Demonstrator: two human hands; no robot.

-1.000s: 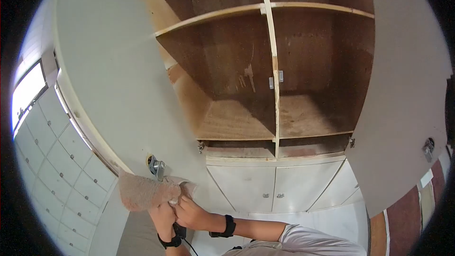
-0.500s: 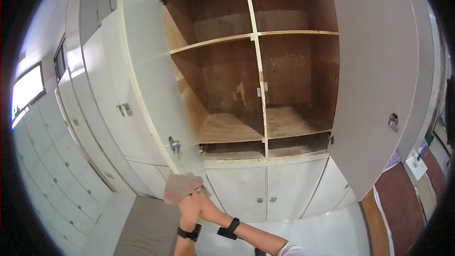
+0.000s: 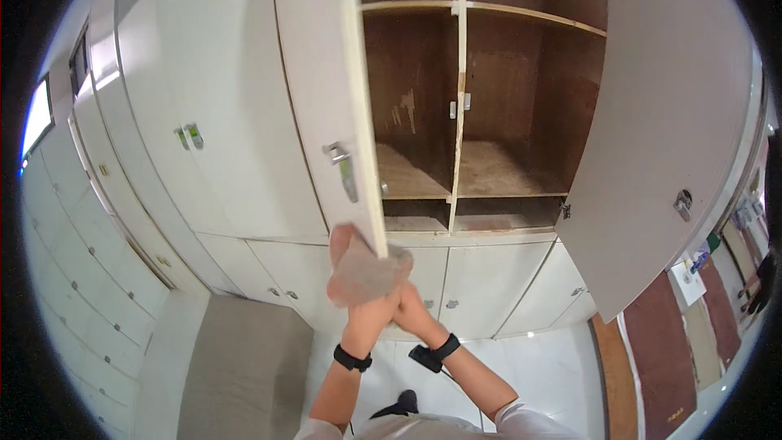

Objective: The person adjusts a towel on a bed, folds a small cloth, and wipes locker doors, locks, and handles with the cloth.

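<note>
A greyish-pink cloth [image 3: 362,275] is wrapped around the bottom corner of the left cabinet door [image 3: 314,73]. My left hand [image 3: 371,314] is closed on the cloth from below, its fingers mostly covered by it. Close against it, my right hand [image 3: 414,310] also grips at the cloth's right side, with its fingers partly hidden. The door stands partly open, its outer face with a metal handle [image 3: 343,169] turned toward me. Behind the door edge, the brown-lined cabinet [image 3: 509,126] shows bare shelves.
The right cabinet door [image 3: 664,106] stands wide open. Low white cupboards [image 3: 497,289] run beneath. A grey padded bench [image 3: 236,367] is at lower left. On the right, a brown-topped surface [image 3: 658,342] carries a white box [image 3: 687,284]. White lockers [image 3: 73,301] line the far left.
The left door has swung to the right, so its outer face now shows instead of its inner one. Both hands moved with the cloth along its bottom edge. My view has shifted down.
</note>
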